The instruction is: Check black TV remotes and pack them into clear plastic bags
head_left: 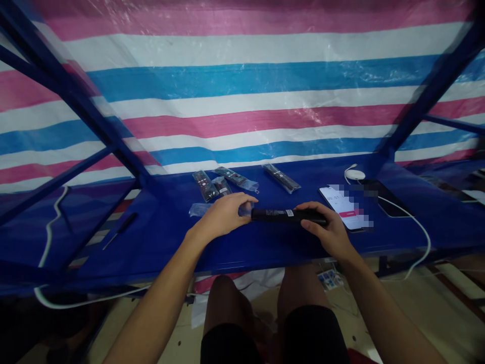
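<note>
Bare forearms (162,293) are showing closest, leading up to the left hand (225,213) and right hand (329,227); knees (227,298) are sitting between and below. Screwdriver (125,226) is lying well left of the left hand on the blue tabletop (246,247). Clear bag (197,209) and three wrapped remotes (204,186) are lying just beyond that hand. Left hand is half curling, clear film (245,209) showing between thumb and index; can't tell if gripping. Black remote (276,216) is spanning the hands, labelled face visible. Fourth wrapped remote (281,179) is lying beyond it. Right hand is gripping the black remote's right end, thumb against fingers. Lit phone (333,198) is lying just beyond, dark tablet (392,206) farther right, white puck (355,175) behind.
</note>
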A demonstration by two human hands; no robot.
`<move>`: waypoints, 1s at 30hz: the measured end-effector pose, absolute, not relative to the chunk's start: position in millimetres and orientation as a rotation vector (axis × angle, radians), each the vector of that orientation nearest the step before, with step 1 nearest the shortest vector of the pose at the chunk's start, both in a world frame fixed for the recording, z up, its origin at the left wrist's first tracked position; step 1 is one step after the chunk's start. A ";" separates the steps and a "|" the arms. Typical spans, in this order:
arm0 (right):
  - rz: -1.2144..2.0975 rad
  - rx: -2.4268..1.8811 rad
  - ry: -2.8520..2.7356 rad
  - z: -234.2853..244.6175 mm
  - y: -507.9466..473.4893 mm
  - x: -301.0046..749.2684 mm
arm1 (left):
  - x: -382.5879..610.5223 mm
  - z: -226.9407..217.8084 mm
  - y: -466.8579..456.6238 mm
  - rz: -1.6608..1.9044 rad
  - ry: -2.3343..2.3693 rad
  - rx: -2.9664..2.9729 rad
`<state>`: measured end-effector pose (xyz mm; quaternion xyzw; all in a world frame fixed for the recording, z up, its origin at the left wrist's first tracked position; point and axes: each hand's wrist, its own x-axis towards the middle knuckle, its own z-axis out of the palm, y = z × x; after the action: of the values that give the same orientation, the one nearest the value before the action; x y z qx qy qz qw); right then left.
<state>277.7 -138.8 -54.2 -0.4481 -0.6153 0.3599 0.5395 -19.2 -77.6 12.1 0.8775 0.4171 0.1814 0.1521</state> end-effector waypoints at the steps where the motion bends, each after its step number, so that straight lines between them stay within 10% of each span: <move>1: 0.857 -1.064 -1.461 -54.5 -138.6 277.8 | -18.7 12.5 -78.1 0.515 1.205 2.513; 30: 0.693 -0.931 -1.487 -59.3 -135.5 274.1 | -16.6 16.9 -81.7 0.614 1.181 2.491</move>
<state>274.1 -135.5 -59.3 -0.3994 -0.6380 0.2973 0.5874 -16.6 -81.7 16.9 0.8709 0.4130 0.2147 0.1577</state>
